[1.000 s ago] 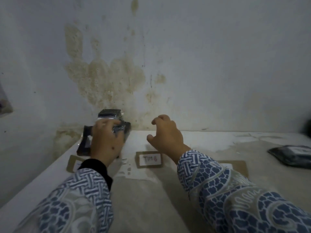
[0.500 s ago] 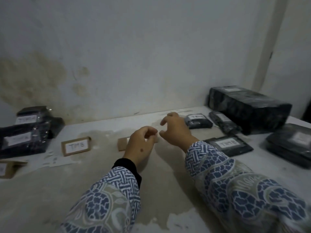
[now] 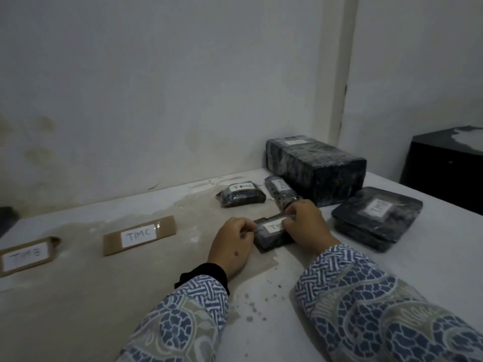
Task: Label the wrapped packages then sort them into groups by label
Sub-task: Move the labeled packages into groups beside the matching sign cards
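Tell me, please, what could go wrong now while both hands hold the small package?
1. The right hand covers part of the small package's label, so it could be misread and missorted.
2. The left hand grips only one end of the small package; the glossy wrap might slip.

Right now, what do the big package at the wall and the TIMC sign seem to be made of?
Big package: apparently glossy black plastic film, judging by wrinkles and shine. TIMC sign: seemingly matte brown cardboard with a white paper label.
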`<state>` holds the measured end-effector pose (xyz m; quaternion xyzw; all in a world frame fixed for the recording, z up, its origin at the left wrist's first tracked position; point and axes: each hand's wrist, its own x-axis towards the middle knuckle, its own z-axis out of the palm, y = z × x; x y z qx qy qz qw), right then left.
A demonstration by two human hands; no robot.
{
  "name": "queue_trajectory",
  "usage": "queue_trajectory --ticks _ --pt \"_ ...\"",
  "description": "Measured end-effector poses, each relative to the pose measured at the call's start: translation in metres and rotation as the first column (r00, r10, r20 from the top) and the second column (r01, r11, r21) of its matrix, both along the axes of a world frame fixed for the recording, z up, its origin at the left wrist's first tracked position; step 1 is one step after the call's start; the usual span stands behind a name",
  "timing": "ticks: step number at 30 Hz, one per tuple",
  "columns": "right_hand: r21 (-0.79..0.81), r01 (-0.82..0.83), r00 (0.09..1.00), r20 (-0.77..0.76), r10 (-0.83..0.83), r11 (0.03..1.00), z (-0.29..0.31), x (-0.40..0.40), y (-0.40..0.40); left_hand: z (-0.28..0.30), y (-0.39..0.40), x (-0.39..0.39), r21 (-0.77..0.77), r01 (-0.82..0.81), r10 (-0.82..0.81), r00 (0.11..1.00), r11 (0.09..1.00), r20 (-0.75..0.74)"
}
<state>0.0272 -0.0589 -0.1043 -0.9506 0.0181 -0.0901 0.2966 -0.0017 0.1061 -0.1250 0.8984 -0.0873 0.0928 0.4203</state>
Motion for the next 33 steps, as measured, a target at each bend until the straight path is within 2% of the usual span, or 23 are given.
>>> queue_trajectory --ticks 3,6,8,11,14,16,19,24,29,31,33 --pt "0.026 -0.016 1.000 0.016 0.015 1.000 -0.002 0.005 -0.008 -0.004 -0.013 0.012 0.052 -0.078 0.074 0.994 0.996 0.074" --pt "-0.013 0.001 1.000 0.029 0.000 1.000 -0.003 0.013 -0.010 -0.007 -0.020 0.023 0.068 -0.163 0.155 0.982 0.984 0.109" --pt "-0.055 0.016 1.000 0.026 -0.015 0.998 -0.002 0.019 -0.011 -0.008 -0.023 0.031 0.102 -0.201 0.193 0.977 0.974 0.088" --pt "-0.119 -0.003 0.999 -0.035 -0.001 0.993 -0.002 0.030 -0.012 -0.005 -0.029 0.041 0.259 -0.245 0.243 0.969 0.934 0.042" --pt "-0.144 0.007 0.995 -0.102 -0.022 0.990 -0.002 0.039 -0.011 -0.001 -0.038 0.052 0.299 -0.284 0.306 0.952 0.911 -0.030" --pt "-0.186 0.026 0.995 -0.092 -0.044 0.982 -0.001 0.045 -0.009 0.001 -0.042 0.065 0.287 -0.281 0.314 0.946 0.916 -0.075" --pt "-0.280 0.070 0.997 0.006 -0.071 0.958 -0.002 0.049 -0.002 0.004 -0.046 0.080 0.290 -0.265 0.300 0.951 0.919 -0.080" --pt "-0.238 0.070 0.996 -0.037 -0.081 0.969 -0.003 0.057 0.002 0.001 -0.050 0.096 0.296 -0.238 0.265 0.963 0.925 -0.054" --pt "0.027 0.077 0.992 0.099 -0.079 0.997 -0.003 0.064 -0.007 0.010 -0.054 0.101 0.170 -0.146 0.165 0.981 0.975 -0.105" --pt "0.087 0.088 0.984 0.145 -0.100 0.992 -0.002 0.063 -0.005 0.015 -0.055 0.100 -0.007 -0.123 0.121 0.984 0.992 -0.127" --pt "0.086 0.087 0.978 0.181 -0.102 0.992 -0.001 0.060 -0.001 0.019 -0.055 0.098 -0.259 -0.078 0.032 0.983 0.963 -0.178"
